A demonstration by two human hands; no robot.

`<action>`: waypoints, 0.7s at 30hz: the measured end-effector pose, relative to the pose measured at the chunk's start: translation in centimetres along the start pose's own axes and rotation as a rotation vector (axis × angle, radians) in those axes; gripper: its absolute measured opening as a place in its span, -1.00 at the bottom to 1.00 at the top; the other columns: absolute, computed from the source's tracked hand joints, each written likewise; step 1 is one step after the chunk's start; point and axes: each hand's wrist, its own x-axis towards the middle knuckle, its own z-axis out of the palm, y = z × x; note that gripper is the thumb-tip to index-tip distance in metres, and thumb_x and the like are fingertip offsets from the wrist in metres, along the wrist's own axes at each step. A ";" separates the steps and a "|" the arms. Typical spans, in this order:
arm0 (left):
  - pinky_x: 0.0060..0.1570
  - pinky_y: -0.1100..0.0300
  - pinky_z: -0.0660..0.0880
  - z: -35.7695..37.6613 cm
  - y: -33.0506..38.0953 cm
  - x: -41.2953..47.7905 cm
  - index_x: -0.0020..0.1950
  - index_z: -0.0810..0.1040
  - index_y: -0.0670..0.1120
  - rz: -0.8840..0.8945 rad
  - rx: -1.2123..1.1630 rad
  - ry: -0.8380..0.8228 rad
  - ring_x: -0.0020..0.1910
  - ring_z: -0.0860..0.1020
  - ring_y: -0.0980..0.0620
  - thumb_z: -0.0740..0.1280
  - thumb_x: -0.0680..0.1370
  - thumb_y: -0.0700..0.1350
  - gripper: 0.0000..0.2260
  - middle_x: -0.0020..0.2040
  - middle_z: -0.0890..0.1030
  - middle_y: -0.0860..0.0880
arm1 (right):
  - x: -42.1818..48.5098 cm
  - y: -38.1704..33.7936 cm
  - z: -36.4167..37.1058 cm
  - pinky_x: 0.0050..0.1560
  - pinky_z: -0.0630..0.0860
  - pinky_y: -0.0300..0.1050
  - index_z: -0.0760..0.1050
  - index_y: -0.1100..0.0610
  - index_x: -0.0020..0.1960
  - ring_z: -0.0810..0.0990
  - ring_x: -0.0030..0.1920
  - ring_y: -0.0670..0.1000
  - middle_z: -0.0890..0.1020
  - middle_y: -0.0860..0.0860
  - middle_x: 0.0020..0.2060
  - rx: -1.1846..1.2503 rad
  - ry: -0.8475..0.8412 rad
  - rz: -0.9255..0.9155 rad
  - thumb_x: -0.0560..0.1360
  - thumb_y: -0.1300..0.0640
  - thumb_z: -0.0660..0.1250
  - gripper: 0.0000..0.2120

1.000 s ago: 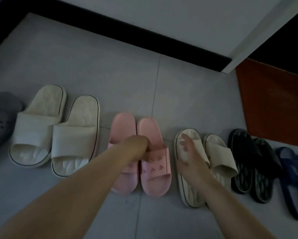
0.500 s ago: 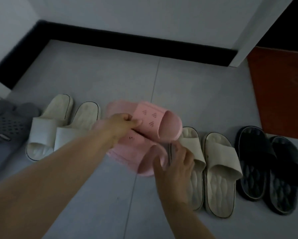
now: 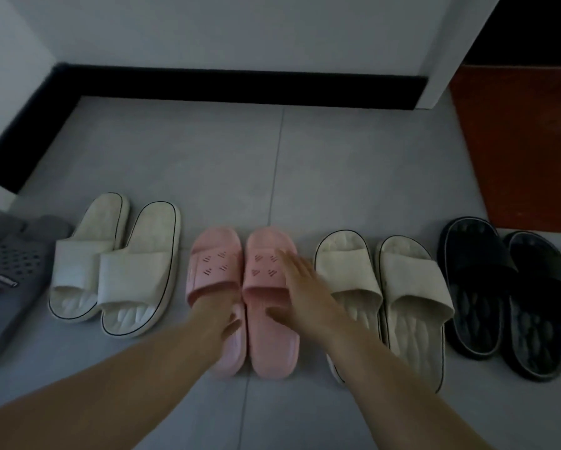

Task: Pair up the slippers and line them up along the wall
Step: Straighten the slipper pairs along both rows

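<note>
Dim, bluish, soft-focus picture with wide-angle bending at edges.

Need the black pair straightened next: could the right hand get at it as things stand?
Probably yes. The right hand rests open on the right pink slipper, holding nothing, and the black pair lies rightward past the beige pair, with nothing over either.

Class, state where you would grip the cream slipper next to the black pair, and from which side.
Take the cream slipper by its wide strap, coming from the near heel end: the strap's arch opens that way and can probably be hooked from beneath. The black slipper crowds its right side.
</note>
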 end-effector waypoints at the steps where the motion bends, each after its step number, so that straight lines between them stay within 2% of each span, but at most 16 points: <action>1: -0.24 0.16 0.44 -0.7 -0.2 0.6 0.00 0.52 -0.18 0.005 0.099 0.053 -0.13 0.47 -0.05 0.30 0.47 -0.28 -0.87 -0.11 0.51 -0.14 | -0.2 0.3 0.7 0.48 0.09 0.04 -0.11 0.03 0.51 0.00 0.51 0.09 0.01 0.03 0.52 0.000 0.032 0.053 0.41 0.03 0.38 -0.14; 2: -0.18 0.16 0.41 -1.6 -0.6 1.8 -0.15 0.53 -0.13 0.089 0.231 0.102 -0.15 0.47 -0.06 0.33 0.44 -0.27 -0.94 -0.21 0.52 -0.10 | -0.7 0.5 1.6 0.46 0.12 0.02 -0.10 0.01 0.50 0.02 0.50 0.09 0.01 0.02 0.52 0.004 0.077 0.101 0.43 0.04 0.35 -0.17; 3: -0.15 0.17 0.38 -2.5 -0.7 2.6 -0.26 0.50 -0.07 0.195 0.333 0.130 -0.18 0.47 -0.05 0.33 0.42 -0.30 -0.85 -0.29 0.51 -0.04 | -1.3 0.4 2.5 0.44 0.13 -0.02 -0.08 0.01 0.50 0.06 0.49 0.08 0.02 0.01 0.51 0.009 0.138 0.133 0.44 0.05 0.32 -0.21; 6: -0.32 0.23 0.34 -4.7 -0.5 4.0 -0.35 0.42 0.02 0.448 0.519 0.191 -0.28 0.45 -0.03 0.29 0.39 -0.36 -0.72 -0.36 0.47 0.07 | -2.6 -0.5 5.0 0.44 0.04 -0.11 -0.04 0.01 0.48 0.04 0.47 0.04 0.03 0.00 0.50 -0.029 0.232 0.156 0.46 0.08 0.26 -0.29; 8: -0.39 0.26 0.32 -5.8 -0.1 4.8 -0.33 0.43 0.02 0.472 0.574 0.234 -0.35 0.43 0.04 0.29 0.38 -0.32 -0.76 -0.36 0.47 0.10 | -3.2 -1.8 6.4 0.46 -0.07 -0.13 -0.02 -0.02 0.47 0.01 0.48 0.06 -0.02 -0.02 0.50 -0.018 0.242 0.172 0.45 0.09 0.25 -0.32; 10: -0.40 0.29 0.31 -6.8 0.5 5.2 -0.29 0.45 -0.01 0.516 0.590 0.257 -0.37 0.42 0.11 0.31 0.39 -0.29 -0.82 -0.37 0.46 0.11 | -3.5 -3.4 7.3 0.47 -0.07 -0.04 0.08 0.00 0.46 0.07 0.46 0.14 0.06 0.01 0.48 -0.039 0.248 0.184 0.40 0.13 0.31 -0.30; 12: -0.39 0.26 0.28 -8.1 1.6 5.4 -0.28 0.45 -0.03 0.549 0.551 0.317 -0.37 0.41 0.10 0.30 0.41 -0.28 -0.84 -0.38 0.45 0.12 | -3.3 -5.2 7.8 0.38 0.21 0.14 0.35 0.10 0.34 0.36 0.32 0.26 0.36 0.14 0.36 -0.100 0.297 0.144 0.22 0.18 0.47 -0.29; 13: -0.36 0.23 0.27 -9.0 2.1 5.7 -0.27 0.45 -0.03 0.562 0.540 0.347 -0.35 0.41 0.09 0.29 0.42 -0.28 -0.84 -0.37 0.45 0.12 | -2.9 -6.0 7.9 0.28 0.35 0.17 0.45 0.12 0.26 0.47 0.22 0.27 0.47 0.16 0.27 -0.133 0.320 0.104 0.14 0.17 0.52 -0.31; 14: -0.31 0.23 0.27 -10.2 2.5 6.0 -0.25 0.46 -0.04 0.561 0.517 0.380 -0.34 0.41 0.09 0.28 0.42 -0.29 -0.85 -0.36 0.45 0.12 | -2.5 -6.8 8.0 0.24 0.40 0.14 0.48 0.12 0.22 0.50 0.19 0.24 0.50 0.15 0.24 -0.154 0.298 0.065 0.13 0.13 0.53 -0.34; 15: -0.27 0.23 0.28 -11.6 2.8 6.3 -0.23 0.47 -0.04 0.540 0.480 0.425 -0.33 0.41 0.09 0.26 0.42 -0.30 -0.85 -0.35 0.45 0.12 | -1.9 -7.6 8.2 0.29 0.36 0.08 0.44 0.09 0.26 0.44 0.25 0.21 0.44 0.13 0.30 -0.129 0.254 0.029 0.21 0.09 0.48 -0.37; 17: -0.28 0.21 0.31 -14.8 3.2 7.0 -0.18 0.48 -0.05 0.477 0.398 0.520 -0.34 0.42 0.05 0.24 0.43 -0.31 -0.84 -0.32 0.48 0.09 | -0.2 -9.5 8.5 0.39 0.14 -0.03 0.29 0.00 0.35 0.22 0.35 0.12 0.25 0.03 0.39 -0.038 0.117 -0.042 0.38 0.03 0.30 -0.44; 19: -0.30 0.21 0.34 -18.2 3.1 7.6 -0.16 0.48 -0.06 0.407 0.283 0.607 -0.31 0.43 0.01 0.24 0.45 -0.29 -0.86 -0.30 0.49 0.03 | 2.4 -11.1 8.9 0.36 0.13 -0.04 0.28 -0.02 0.35 0.24 0.34 0.12 0.28 0.01 0.37 -0.091 0.088 -0.152 0.42 -0.01 0.22 -0.50; 21: -0.31 0.21 0.36 -21.4 2.6 7.9 -0.14 0.50 -0.08 0.352 0.183 0.683 -0.32 0.42 0.00 0.23 0.46 -0.26 -0.89 -0.33 0.48 0.00 | 5.7 -13.4 9.0 0.34 0.15 -0.05 0.28 -0.01 0.35 0.28 0.33 0.12 0.32 0.01 0.34 -0.158 0.060 -0.212 0.44 -0.04 0.23 -0.51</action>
